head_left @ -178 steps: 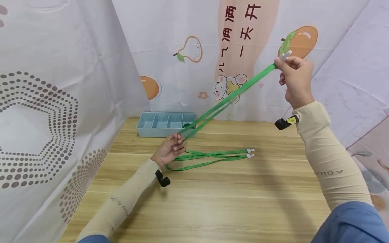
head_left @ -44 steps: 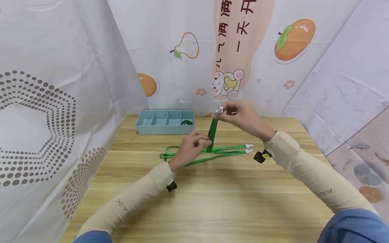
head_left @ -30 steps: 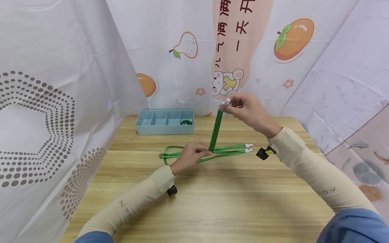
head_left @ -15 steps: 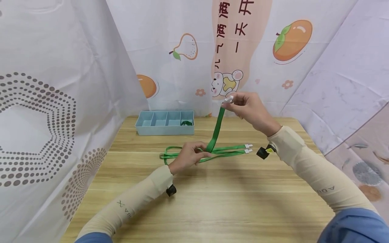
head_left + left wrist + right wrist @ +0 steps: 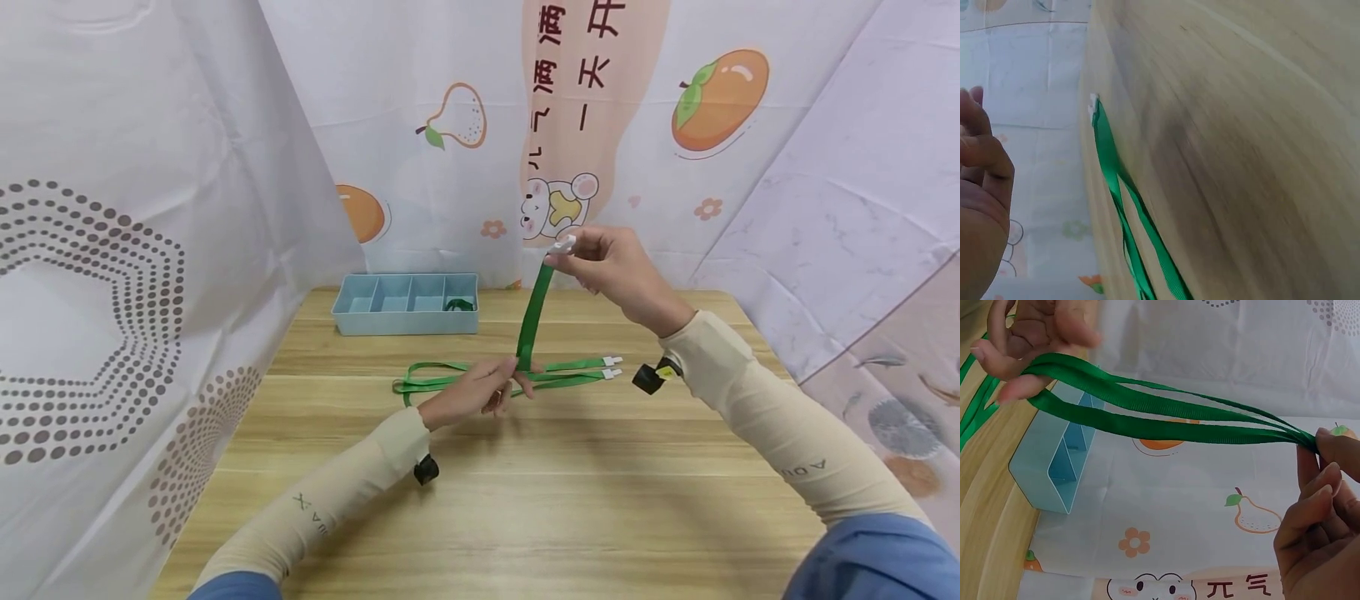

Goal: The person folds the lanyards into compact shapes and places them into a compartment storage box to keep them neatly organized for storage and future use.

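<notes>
A green lanyard, gathered in folds, stretches between my two hands above the table. My right hand pinches its upper end by the white plastic clip. At the lower end, my left hand has its fingers spread, and the right wrist view shows the lanyard's bends looped over one of its fingers. Below that hand, two more green lanyards lie lengthwise on the table, their white clips pointing right. The left hand covers part of them.
A light-blue tray with a row of compartments stands at the back left of the wooden table. Its rightmost compartment contains a dark green coiled strap. Printed curtains hang behind and at the sides.
The lanyard, first stretched long between the hands, is now folded much shorter. The right hand came down and leftward. Lately the left hand went from pinching the lower end to spread fingers.
</notes>
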Tool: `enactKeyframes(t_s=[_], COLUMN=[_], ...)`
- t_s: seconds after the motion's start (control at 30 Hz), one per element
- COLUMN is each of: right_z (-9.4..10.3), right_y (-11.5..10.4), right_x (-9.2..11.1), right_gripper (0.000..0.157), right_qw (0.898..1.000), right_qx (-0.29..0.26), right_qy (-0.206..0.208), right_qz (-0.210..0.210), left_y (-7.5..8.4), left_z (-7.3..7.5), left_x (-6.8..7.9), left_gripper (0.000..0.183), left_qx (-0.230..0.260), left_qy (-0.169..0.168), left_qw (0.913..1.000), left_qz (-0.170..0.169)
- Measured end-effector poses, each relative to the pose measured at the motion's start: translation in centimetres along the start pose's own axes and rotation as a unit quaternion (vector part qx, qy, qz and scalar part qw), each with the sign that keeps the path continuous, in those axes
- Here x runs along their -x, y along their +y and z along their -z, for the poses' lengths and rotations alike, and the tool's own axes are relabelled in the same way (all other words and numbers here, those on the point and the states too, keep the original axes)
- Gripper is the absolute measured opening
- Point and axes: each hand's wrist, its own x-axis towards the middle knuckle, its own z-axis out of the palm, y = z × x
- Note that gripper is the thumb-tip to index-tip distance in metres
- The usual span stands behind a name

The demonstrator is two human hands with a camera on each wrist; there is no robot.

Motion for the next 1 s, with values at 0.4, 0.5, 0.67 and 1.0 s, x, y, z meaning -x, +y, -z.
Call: enactKeyframes(t_s=[0.4,0.5,0.67,1.0], right_z=[0.9,1.0,1.4,2.1], right_y=[-0.5,-0.4,-0.2,0.3], right_x=[0.0,-0.2,-0.1,-0.1], right_gripper=[0.023,0.022,0.022,0.022], right_qw=[0.999,0.999,0.998,0.997], right_qx=[-0.013,-0.02,-0.022,-0.048], right_qy=[0.029,0.036,0.052,0.062], right_qz=[-0.006,-0.003,-0.002,-0.014], left_y=[-0.3,-0.3,0.0,0.4], left_z=[1.0,1.1,1.3,1.8], left_x=[0.5,0.5,0.5,0.7], left_gripper=[0.036,0.039,0.06,0.039], left_qx=[0.002,0.017,0.051,0.028], left_qy=[0.121,0.141,0.146,0.168], left_qw=[0.9924,0.9895,0.9867,0.9848], left_qz=[-0.022,-0.026,-0.051,-0.038])
